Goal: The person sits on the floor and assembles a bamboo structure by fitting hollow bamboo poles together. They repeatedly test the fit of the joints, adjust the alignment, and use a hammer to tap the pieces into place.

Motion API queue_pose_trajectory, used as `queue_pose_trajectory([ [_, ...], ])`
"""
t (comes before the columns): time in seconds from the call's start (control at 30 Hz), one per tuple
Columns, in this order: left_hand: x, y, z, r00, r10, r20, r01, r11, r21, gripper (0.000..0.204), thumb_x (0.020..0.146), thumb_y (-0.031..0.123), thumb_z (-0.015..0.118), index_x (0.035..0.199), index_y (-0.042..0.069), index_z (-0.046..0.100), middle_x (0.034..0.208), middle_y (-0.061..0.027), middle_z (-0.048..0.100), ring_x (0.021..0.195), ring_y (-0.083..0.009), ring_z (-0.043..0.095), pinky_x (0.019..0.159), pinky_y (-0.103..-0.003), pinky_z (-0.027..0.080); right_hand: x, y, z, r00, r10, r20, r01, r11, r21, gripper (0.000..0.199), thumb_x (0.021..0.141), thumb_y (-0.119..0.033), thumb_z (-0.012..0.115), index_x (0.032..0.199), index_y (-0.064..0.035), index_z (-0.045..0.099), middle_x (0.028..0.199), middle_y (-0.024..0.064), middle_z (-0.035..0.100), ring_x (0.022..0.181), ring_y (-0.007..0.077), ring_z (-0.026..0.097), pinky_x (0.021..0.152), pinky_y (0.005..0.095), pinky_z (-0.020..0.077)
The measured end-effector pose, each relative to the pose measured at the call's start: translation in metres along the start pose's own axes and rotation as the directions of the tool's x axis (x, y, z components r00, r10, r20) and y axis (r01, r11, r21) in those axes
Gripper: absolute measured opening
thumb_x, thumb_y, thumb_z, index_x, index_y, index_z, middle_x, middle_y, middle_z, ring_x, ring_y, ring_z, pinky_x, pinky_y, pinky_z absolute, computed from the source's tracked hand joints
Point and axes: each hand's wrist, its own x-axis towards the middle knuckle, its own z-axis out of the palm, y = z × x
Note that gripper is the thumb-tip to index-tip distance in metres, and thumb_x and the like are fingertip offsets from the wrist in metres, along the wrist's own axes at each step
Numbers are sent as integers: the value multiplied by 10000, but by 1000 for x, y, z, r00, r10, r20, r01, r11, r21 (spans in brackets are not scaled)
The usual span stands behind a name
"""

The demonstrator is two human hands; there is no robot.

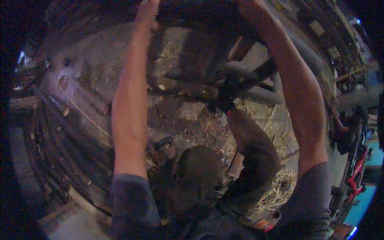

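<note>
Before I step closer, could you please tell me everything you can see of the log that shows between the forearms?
The log looks like rounded brown wood, with a pale patch toward its left end. It lies roughly crosswise in the dim picture, beyond the co-worker's head. Its right end is lost in darkness near the co-worker's hand; contact there is unclear.

Brown round wooden poles [64, 168] stacked at 8 o'clock, brown cylindrical log [190, 90] at 12, dark-clothed co-worker [200, 172] at 6, pale thin wood shavings [283, 189] at 4.
</note>
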Motion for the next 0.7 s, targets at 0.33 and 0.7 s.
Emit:
queue_pose_trajectory([
  [0.33, -9, -5, 6, 987, 155, 46, -158, 985, 68, 655, 779, 551, 583, 1287, 149, 486, 1326, -137, 432, 1209, -350, 407, 940, -535, 362, 1, -8, -22, 1000, 19, 5, -18, 985, -171, 495, 909, -182, 552, 1338, 11, 400, 998, 162, 594, 743, 247, 569, 697, 380, 476],
  [0.7, 46, -50, -13, 911, 411, 42, -411, 912, -16, 498, 723, 473, 648, 1081, 127, 617, 1101, -76, 580, 1017, -250, 536, 826, -438, 426, -7, 12, -19, 975, -217, -36, 200, 941, -272, 459, 875, -162, 584, 1284, 4, 459, 1128, 188, 550, 909, 279, 557, 759, 402, 467],
])
